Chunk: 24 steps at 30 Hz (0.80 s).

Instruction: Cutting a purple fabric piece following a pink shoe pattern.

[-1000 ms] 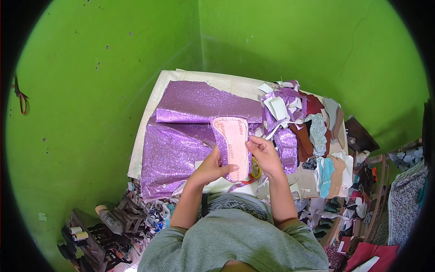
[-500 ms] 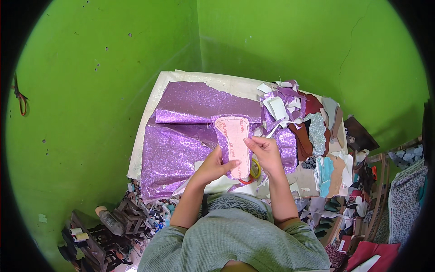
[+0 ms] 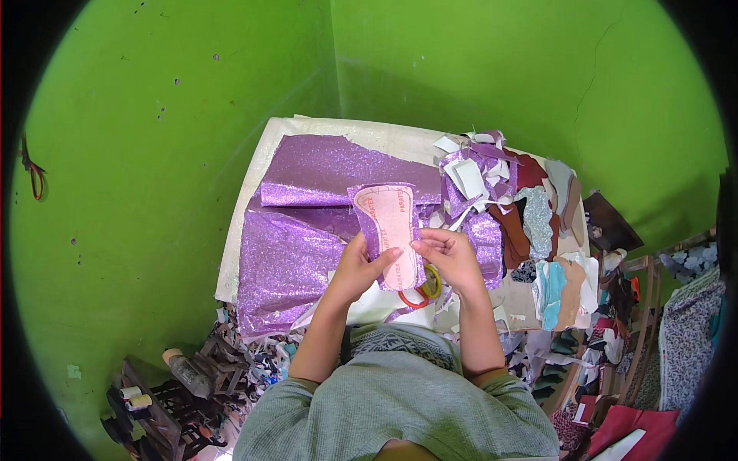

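A pink insole (image 3: 395, 230) with red print lies against a slightly larger piece of purple glitter material (image 3: 361, 202), whose edge shows around it. Both are held upright in front of me, above the table. My left hand (image 3: 358, 269) grips the lower left side, thumb on the pink face and fingers behind. At the right edge, my right hand (image 3: 452, 257) pinches the piece between thumb and fingers. Just below it lie scissors (image 3: 413, 300) with red and yellow handle loops, their blades hidden. A large purple glitter sheet (image 3: 292, 261) is spread beneath, partly folded.
The pale table (image 3: 246, 223) stands in a green-walled corner. At its right are purple and white offcuts (image 3: 467, 180), brown pieces (image 3: 511, 230) and turquoise pieces (image 3: 550, 296). Scraps (image 3: 250, 361) litter the floor at left, beside a wooden stand (image 3: 154, 407) with thread spools. Fabric (image 3: 692, 338) hangs at right.
Both hands have shifted the insole and purple piece slightly up and left, with a small tilt. More of the scissors' red loop now shows below.
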Motion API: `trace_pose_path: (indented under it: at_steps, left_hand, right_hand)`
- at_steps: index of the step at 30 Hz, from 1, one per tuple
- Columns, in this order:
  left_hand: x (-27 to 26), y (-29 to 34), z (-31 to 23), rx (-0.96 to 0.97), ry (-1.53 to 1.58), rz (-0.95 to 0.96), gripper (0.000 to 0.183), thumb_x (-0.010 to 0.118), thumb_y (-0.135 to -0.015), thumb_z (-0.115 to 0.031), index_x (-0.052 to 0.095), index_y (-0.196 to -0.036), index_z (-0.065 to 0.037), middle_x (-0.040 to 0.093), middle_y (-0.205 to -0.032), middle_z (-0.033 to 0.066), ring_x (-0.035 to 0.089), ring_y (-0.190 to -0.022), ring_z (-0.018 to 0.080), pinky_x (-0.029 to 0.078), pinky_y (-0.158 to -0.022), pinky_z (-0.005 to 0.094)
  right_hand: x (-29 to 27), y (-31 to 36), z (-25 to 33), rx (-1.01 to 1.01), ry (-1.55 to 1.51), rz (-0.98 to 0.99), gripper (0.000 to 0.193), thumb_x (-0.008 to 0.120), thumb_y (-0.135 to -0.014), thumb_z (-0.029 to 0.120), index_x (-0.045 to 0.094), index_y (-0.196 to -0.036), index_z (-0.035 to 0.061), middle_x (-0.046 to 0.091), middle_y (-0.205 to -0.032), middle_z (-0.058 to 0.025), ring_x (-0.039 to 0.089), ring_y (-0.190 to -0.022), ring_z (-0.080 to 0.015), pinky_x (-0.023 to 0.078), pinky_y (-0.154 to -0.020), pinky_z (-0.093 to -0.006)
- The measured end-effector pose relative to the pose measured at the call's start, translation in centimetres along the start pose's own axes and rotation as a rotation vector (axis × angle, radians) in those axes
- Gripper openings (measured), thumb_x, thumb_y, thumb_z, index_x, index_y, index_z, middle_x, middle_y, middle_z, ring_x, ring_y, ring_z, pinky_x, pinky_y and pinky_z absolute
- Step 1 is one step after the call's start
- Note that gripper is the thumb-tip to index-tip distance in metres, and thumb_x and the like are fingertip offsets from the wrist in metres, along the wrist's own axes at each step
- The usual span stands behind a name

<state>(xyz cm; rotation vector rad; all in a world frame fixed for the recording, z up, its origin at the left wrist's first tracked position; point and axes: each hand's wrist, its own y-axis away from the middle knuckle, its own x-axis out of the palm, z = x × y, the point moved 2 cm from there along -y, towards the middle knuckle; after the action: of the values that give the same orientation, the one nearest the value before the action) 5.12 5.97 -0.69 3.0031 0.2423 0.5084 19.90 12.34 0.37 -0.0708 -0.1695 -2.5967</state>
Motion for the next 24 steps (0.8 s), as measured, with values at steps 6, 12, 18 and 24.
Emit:
trace_pose_path:
  at_steps: [6, 12, 18, 24]
  left_hand:
    - [-0.1, 0.1, 0.5, -0.013, -0.007, -0.026, 0.039, 0.06, -0.076, -0.002, 0.043, -0.112, 0.001, 0.054, -0.104, 0.0099, 0.053, -0.093, 0.0139, 0.045, -0.08, 0.0283]
    - [-0.3, 0.2, 0.9, -0.075, 0.001, -0.024, 0.04, 0.06, -0.076, -0.002, 0.042, -0.112, 0.001, 0.054, -0.104, 0.0108, 0.053, -0.094, 0.0146, 0.045, -0.08, 0.029]
    - [-0.5, 0.2, 1.1, -0.083, 0.009, -0.03, 0.037, 0.06, -0.077, -0.006, 0.044, -0.109, 0.002, 0.056, -0.102, 0.0099, 0.054, -0.091, 0.014, 0.045, -0.077, 0.0277]
    - [-1.0, -0.2, 1.4, -0.139, -0.007, -0.062, 0.025, 0.061, -0.079, -0.012, 0.055, -0.099, 0.001, 0.06, -0.091, 0.0075, 0.056, -0.08, 0.011, 0.046, -0.069, 0.0252]
  right_hand:
    - [-0.4, 0.1, -0.6, 0.07, 0.016, -0.005, 0.026, 0.063, -0.075, 0.006, 0.056, -0.098, -0.0044, 0.061, -0.079, -0.0059, 0.054, -0.066, -0.006, 0.044, -0.058, -0.0193]
    - [-0.3, 0.0, -1.1, 0.035, 0.036, 0.002, 0.026, 0.063, -0.075, 0.003, 0.055, -0.098, -0.0056, 0.061, -0.077, -0.0059, 0.054, -0.066, -0.0059, 0.044, -0.058, -0.0184]
    - [-0.4, -0.1, -1.5, 0.001, 0.091, -0.024, 0.026, 0.064, -0.074, 0.002, 0.056, -0.097, -0.0063, 0.061, -0.077, -0.0064, 0.054, -0.066, -0.0058, 0.044, -0.059, -0.0183]
    - [-0.3, 0.1, -1.4, -0.037, 0.189, -0.04, 0.022, 0.065, -0.073, 0.003, 0.058, -0.092, -0.0061, 0.061, -0.075, -0.0062, 0.055, -0.065, -0.0059, 0.044, -0.06, -0.0181]
